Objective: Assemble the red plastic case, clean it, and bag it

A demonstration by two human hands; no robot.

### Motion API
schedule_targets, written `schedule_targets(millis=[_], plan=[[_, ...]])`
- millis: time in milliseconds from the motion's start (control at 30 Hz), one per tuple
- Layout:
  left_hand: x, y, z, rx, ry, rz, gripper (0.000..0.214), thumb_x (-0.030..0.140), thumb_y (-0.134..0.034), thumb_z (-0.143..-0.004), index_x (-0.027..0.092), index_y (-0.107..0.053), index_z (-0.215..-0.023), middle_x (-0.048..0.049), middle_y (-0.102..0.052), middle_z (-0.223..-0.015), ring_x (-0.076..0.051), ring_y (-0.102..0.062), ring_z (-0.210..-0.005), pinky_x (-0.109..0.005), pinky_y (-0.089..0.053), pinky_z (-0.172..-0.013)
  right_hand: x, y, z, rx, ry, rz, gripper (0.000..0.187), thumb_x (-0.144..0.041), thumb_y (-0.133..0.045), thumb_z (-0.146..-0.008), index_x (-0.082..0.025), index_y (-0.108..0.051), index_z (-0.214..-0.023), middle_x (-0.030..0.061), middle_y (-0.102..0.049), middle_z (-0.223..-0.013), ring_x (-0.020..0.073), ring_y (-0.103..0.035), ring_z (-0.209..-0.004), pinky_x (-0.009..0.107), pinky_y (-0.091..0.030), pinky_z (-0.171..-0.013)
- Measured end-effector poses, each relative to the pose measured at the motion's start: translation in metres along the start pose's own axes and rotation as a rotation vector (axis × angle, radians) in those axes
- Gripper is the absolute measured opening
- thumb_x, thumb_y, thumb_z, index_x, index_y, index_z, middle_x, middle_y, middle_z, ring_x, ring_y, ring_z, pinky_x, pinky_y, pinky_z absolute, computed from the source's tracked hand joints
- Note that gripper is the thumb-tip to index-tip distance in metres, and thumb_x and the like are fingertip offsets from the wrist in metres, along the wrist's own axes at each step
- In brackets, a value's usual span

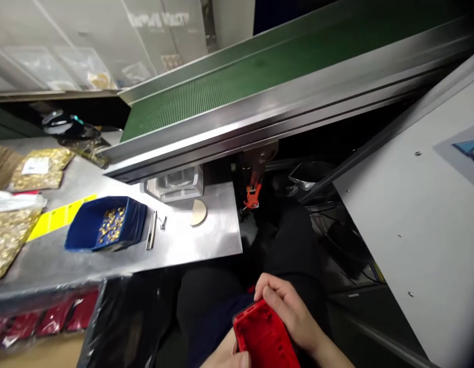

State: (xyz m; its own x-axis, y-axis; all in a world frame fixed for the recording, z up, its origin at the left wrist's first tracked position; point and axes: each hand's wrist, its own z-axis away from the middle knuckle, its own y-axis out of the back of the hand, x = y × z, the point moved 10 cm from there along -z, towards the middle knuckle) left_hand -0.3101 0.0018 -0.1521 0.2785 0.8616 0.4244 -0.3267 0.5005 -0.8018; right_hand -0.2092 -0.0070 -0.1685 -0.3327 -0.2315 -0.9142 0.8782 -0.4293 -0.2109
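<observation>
A red plastic case (262,332), open like a shallow shell with small slots along its top edge, is held over my lap. My left hand (228,352) grips its lower left side, the thumb over the rim; the frame's bottom edge cuts off much of this hand. Around the case's upper right corner curl the fingers of my right hand (288,309), with the thumb along the rim. Both hands are closed on the case. Its lower end lies out of view.
On the metal table stand a blue bin (81,225) with small brass parts, tweezers (152,230) and a clear plastic bin (179,184). Bags of brass parts (37,168) lie left. A green conveyor (221,84) crosses above. A carton (60,352) holds wrapped red pieces. A white panel (421,204) stands right.
</observation>
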Motion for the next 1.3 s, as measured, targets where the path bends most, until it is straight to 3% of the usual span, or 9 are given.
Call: schedule_targets(millis=[100,267,433,567,633,767,900,1133,1300], plan=[[-0.007,-0.01,-0.004,-0.11,0.001,0.013,0.085,0.058,-0.083,-0.073,0.015,-0.056,-0.141,-0.0192,-0.067,-0.123,-0.042,-0.06,-0.123,-0.054,-0.044,-0.106,-0.011,0.01,0.004,0.067,0.007,0.046,0.042,-0.052,-0.044,-0.106,-0.017,-0.065,-0.094,0.0026,-0.063,-0.085,0.0112,-0.055,-0.076,0.022,-0.044,-0.073],[-0.025,-0.01,-0.01,-0.207,0.109,-0.022,0.075,0.052,-0.092,-0.063,0.015,-0.066,-0.123,-0.0101,-0.068,-0.104,-0.025,-0.065,-0.092,-0.036,-0.048,-0.09,-0.029,-0.001,0.006,-0.12,-0.053,0.146,0.036,-0.046,-0.046,-0.106,-0.018,-0.069,-0.1,0.0036,-0.07,-0.087,0.0131,-0.064,-0.08,0.023,-0.05,-0.075],[-0.035,0.029,-0.011,0.114,0.135,-0.011,0.067,0.072,-0.082,-0.067,0.015,-0.073,-0.1,-0.0054,-0.064,-0.087,-0.018,-0.055,-0.079,-0.026,-0.043,-0.073,-0.021,0.003,0.009,-0.044,-0.004,0.144,0.039,-0.045,-0.049,-0.105,-0.017,-0.067,-0.085,0.0025,-0.066,-0.078,0.0114,-0.062,-0.072,0.021,-0.047,-0.067],[-0.03,0.014,-0.018,0.072,0.231,-0.041,0.047,0.049,-0.085,-0.069,0.012,-0.073,-0.096,-0.0052,-0.062,-0.083,-0.017,-0.053,-0.075,-0.027,-0.041,-0.072,-0.013,0.023,0.011,0.145,0.016,0.254,0.041,-0.045,-0.049,-0.105,-0.017,-0.062,-0.078,0.0001,-0.058,-0.07,0.0095,-0.054,-0.066,0.021,-0.042,-0.064],[-0.026,0.012,-0.022,0.111,0.248,-0.021,0.038,0.039,-0.083,-0.067,0.013,-0.072,-0.091,-0.0042,-0.062,-0.081,-0.017,-0.054,-0.075,-0.027,-0.041,-0.072,-0.013,0.023,0.01,0.129,0.018,0.234,0.04,-0.045,-0.047,-0.106,-0.017,-0.065,-0.083,0.0013,-0.062,-0.075,0.0108,-0.059,-0.071,0.021,-0.045,-0.068],[-0.037,0.024,-0.021,0.223,0.317,-0.009,0.031,0.031,-0.077,-0.061,0.014,-0.068,-0.086,-0.0026,-0.063,-0.08,-0.017,-0.054,-0.075,-0.028,-0.041,-0.072,-0.011,0.011,0.009,-0.03,-0.009,0.123,0.039,-0.044,-0.044,-0.107,-0.017,-0.069,-0.091,0.0032,-0.069,-0.083,0.013,-0.065,-0.078,0.023,-0.049,-0.074],[-0.05,0.044,-0.013,0.37,0.37,-0.064,0.034,0.028,-0.075,-0.058,0.017,-0.064,-0.089,-0.0015,-0.067,-0.082,-0.018,-0.055,-0.076,-0.028,-0.042,-0.071,-0.011,0.032,0.012,0.162,0.008,0.248,0.04,-0.043,-0.048,-0.105,-0.017,-0.06,-0.077,0.0002,-0.059,-0.071,0.0099,-0.055,-0.068,0.021,-0.042,-0.066],[-0.056,0.042,-0.018,0.358,0.368,0.046,0.037,0.026,-0.076,-0.062,0.016,-0.063,-0.095,-0.0042,-0.07,-0.088,-0.022,-0.062,-0.083,-0.032,-0.044,-0.077,-0.002,0.022,0.011,0.037,-0.006,0.111,0.039,-0.043,-0.044,-0.107,-0.017,-0.069,-0.092,0.0031,-0.068,-0.081,0.0129,-0.064,-0.076,0.023,-0.048,-0.071],[-0.049,0.028,-0.027,0.287,0.296,0.165,0.033,0.024,-0.071,-0.066,0.011,-0.067,-0.096,-0.0089,-0.072,-0.088,-0.024,-0.066,-0.082,-0.033,-0.046,-0.08,-0.002,0.045,0.015,0.281,0.025,0.282,0.038,-0.041,-0.046,-0.106,-0.018,-0.059,-0.078,0.0004,-0.058,-0.075,0.0106,-0.056,-0.072,0.022,-0.042,-0.068]])
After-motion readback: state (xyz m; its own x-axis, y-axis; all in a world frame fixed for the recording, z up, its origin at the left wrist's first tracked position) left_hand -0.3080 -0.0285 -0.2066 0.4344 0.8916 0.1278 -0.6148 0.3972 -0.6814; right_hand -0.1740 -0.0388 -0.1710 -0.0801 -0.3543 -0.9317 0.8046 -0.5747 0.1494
